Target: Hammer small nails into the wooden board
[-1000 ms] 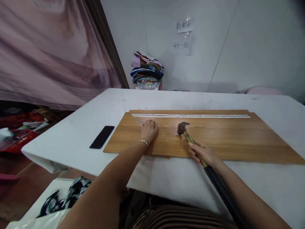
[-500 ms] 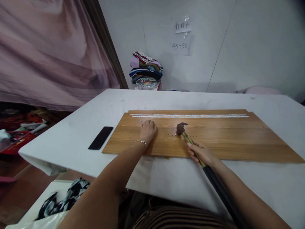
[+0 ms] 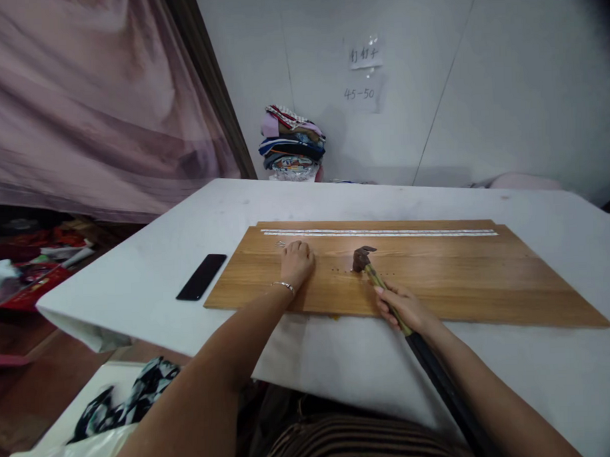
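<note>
A long wooden board [image 3: 461,276] lies on a white table [image 3: 540,373]. My right hand [image 3: 405,308] is closed round the handle of a hammer [image 3: 369,269], whose dark head rests on the board beside a row of small nails. My left hand [image 3: 296,262] lies on the board to the left with its fingers curled, next to a small pile of loose nails [image 3: 280,243]. I cannot make out whether it holds anything. A thin bracelet circles that wrist.
A white strip [image 3: 380,232] runs along the board's far side. A black phone [image 3: 201,276] lies on the table left of the board. Folded clothes [image 3: 292,145] are stacked against the wall. A pink curtain and floor clutter are at the left.
The hammer head has shifted slightly on the board. Both hands stay almost where they were.
</note>
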Demonstrator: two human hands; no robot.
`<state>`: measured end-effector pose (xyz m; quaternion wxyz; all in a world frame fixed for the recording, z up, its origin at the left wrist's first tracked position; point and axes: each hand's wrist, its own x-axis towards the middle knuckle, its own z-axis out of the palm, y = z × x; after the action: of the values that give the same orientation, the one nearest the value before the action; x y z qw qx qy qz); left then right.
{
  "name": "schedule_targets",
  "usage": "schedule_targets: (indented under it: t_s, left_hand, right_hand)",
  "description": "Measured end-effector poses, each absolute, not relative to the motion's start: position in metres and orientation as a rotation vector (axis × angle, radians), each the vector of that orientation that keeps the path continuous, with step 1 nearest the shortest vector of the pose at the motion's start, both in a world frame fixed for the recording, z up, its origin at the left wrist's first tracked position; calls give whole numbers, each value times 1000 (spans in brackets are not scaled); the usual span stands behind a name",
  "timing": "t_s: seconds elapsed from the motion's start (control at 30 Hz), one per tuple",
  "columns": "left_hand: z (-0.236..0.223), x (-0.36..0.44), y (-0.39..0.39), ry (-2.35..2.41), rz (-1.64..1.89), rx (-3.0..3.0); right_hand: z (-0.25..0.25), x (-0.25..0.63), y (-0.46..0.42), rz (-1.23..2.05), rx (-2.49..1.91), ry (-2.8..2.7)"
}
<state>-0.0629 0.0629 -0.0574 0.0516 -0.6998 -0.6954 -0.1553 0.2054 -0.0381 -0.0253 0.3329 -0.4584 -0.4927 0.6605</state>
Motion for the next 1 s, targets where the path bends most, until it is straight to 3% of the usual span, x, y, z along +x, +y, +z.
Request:
schedule_targets:
  t_s: [1.0]
  left_hand:
    - [-53,-62,61,-2138,-467,-2126]
  right_hand:
    - [-35,195,-39,1753,-1114,-1281]
